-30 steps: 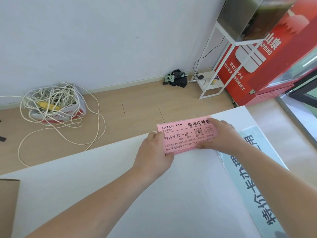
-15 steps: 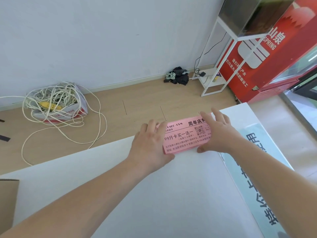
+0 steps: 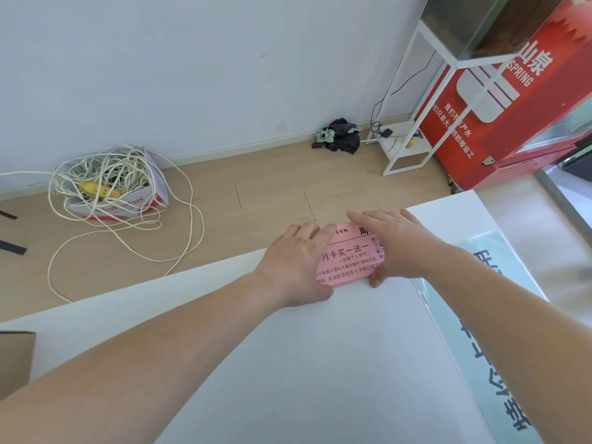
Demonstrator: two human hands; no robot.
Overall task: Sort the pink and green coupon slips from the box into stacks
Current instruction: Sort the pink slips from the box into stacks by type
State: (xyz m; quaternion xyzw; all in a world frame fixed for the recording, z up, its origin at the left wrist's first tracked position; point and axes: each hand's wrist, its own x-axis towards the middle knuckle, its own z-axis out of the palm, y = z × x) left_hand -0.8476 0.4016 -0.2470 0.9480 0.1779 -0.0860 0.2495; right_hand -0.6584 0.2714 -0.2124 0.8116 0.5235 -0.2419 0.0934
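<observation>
White wall (image 3: 192, 75), plain, backing the whole scene. Wood-plank floor (image 3: 272, 193) below it.

White bench (image 3: 288, 363): fills the near half of the view, its far edge running up to the right.

Red drinks cooler (image 3: 512, 123): far right, white lettering on its side.

White metal stand (image 3: 400, 139): just left of the cooler, against the wall.

Pale green sign strip (image 3: 499, 315): flat along the bench's right side, dark characters on it.

Coil of white cord (image 3: 105, 177): heaped in a carton on the floor at left, loops trailing out.

Cardboard box (image 3: 14, 357): corner only, at the bench's left edge.

Heap of dark clothing (image 3: 341, 136): on the floor by the wall.

Left hand (image 3: 298, 261): fingers straight, laid flat on the left end of the slips.

Right hand (image 3: 400, 245): fingers straight, pressing the right end, thumb at the near edge.

Pink coupon slips (image 3: 349, 261): printed side up, at the bench's far edge between both hands; how many cannot be told.
</observation>
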